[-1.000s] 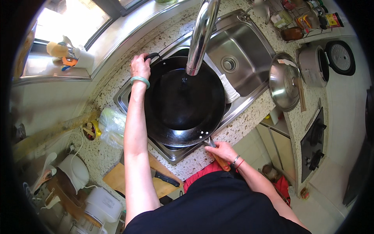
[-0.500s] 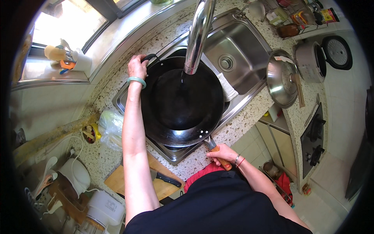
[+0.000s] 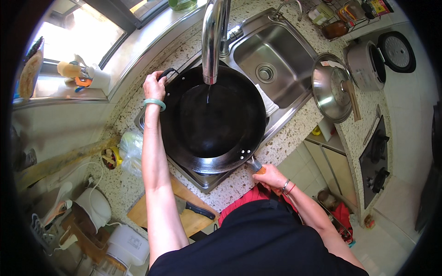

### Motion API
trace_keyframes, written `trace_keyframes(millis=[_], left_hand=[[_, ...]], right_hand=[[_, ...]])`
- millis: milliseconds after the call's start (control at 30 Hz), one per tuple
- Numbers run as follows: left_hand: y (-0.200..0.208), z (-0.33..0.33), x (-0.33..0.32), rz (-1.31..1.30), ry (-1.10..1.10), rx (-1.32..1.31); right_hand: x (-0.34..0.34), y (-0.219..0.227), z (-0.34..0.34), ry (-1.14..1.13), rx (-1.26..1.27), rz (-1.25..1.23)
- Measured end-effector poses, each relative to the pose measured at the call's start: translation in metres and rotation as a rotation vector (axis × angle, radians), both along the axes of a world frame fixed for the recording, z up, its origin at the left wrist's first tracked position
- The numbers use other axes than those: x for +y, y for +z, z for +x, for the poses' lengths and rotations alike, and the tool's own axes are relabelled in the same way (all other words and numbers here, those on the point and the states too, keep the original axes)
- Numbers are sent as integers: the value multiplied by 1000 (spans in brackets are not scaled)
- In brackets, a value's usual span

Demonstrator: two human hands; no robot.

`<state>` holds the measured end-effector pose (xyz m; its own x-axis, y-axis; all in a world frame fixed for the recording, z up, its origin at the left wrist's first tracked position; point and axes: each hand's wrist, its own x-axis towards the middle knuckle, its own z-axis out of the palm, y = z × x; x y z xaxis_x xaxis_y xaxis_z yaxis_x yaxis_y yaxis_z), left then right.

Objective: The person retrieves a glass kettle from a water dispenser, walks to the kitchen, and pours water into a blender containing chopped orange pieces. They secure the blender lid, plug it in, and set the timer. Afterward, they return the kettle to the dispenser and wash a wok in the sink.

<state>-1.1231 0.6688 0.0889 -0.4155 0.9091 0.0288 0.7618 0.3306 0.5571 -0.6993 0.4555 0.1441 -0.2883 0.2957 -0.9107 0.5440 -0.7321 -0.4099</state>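
A large black wok [image 3: 214,119] lies over the left basin of the sink, under a chrome faucet [image 3: 211,50]. A thin stream of water seems to fall from the spout into it. At the wok's upper left, my left hand [image 3: 154,86], with a green bangle at the wrist, is closed round the small black loop handle [image 3: 168,72]. My right hand [image 3: 271,177] grips the long wooden handle [image 3: 260,169] at the near right; its fingers wrap over most of the wood. What lies in the basin beneath the wok is hidden.
Right of the wok are a folded white cloth [image 3: 268,102] and a steel sink basin [image 3: 271,64]. A steel lid [image 3: 329,92] and an open rice cooker [image 3: 367,64] stand farther right. Near my left forearm, a knife [image 3: 199,209] rests on a cutting board [image 3: 177,225], with a plastic bag [image 3: 132,148] beyond.
My left hand and the wok's loop handle have shifted slightly left. My right hand has slid up the wooden handle toward the wok and now covers more of it.
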Motion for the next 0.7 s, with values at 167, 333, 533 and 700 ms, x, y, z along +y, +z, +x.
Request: trace_keyframes(millis=[167, 333, 533, 700], left_hand=[[26, 2, -13, -3, 31, -2], [44, 16, -29, 8, 85, -154], [69, 58, -48, 55, 75, -192], [80, 93, -61, 60, 17, -159]], right_hand=[[-12, 13, 8, -24, 63, -12], [-22, 29, 27, 17, 60, 14], [-41, 61, 57, -1, 93, 0], [-74, 64, 88, -58, 125, -14]])
